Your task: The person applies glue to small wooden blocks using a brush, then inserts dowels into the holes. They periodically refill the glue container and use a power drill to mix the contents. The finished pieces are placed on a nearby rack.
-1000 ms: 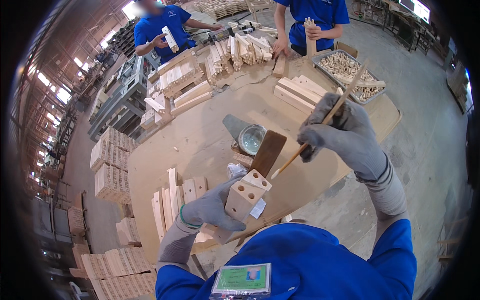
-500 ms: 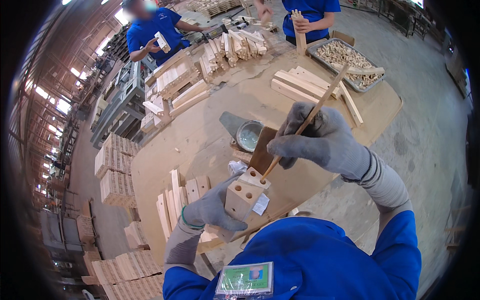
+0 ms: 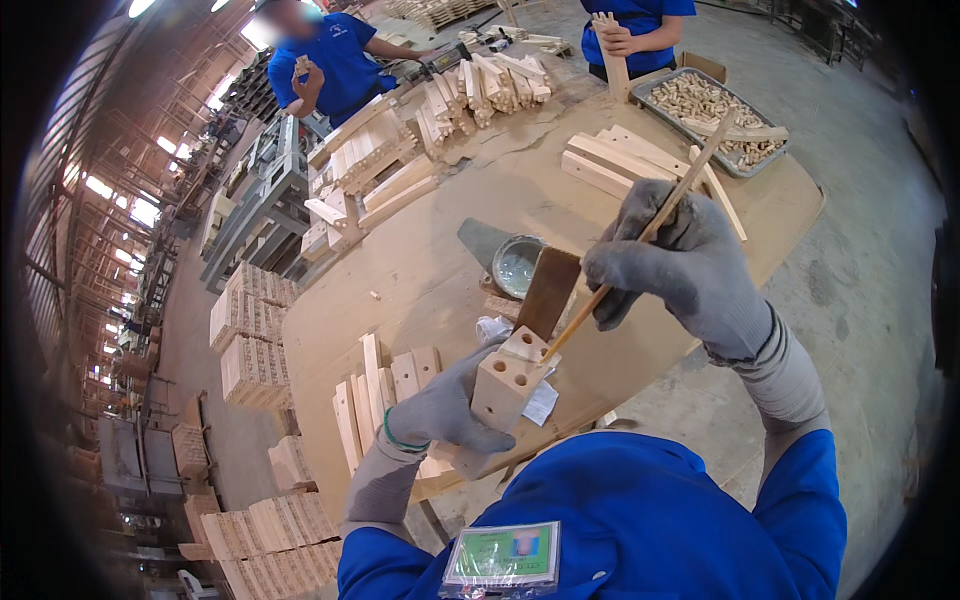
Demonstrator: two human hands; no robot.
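My left hand (image 3: 450, 400), in a grey glove, is closed around pale wooden blocks (image 3: 503, 390) with round holes in their end faces. They look like two pieces held side by side. In my gloved right hand (image 3: 690, 260) is a thin wooden stick (image 3: 580, 318), gripped like a pen and slanting down. Its lower tip is at the end of the farther block, close to a hole; whether it goes inside I cannot tell. Just beyond the blocks stand a brown board (image 3: 548, 290) and a round bowl (image 3: 518, 265) with pale, watery-looking contents.
Wooden pieces (image 3: 375, 395) lie left of my left hand; more strips (image 3: 610, 165) lie beyond my right. A grey tray (image 3: 700, 135) holds many dowels. Stacked wood (image 3: 255, 370) stands beyond the table's left edge. Two co-workers in blue are across the table, both holding wood.
The stick's tip has shifted from over a hole to the block's right edge. The view has turned slightly, moving everything rightward. The far-left co-worker's held wood has been raised and turned.
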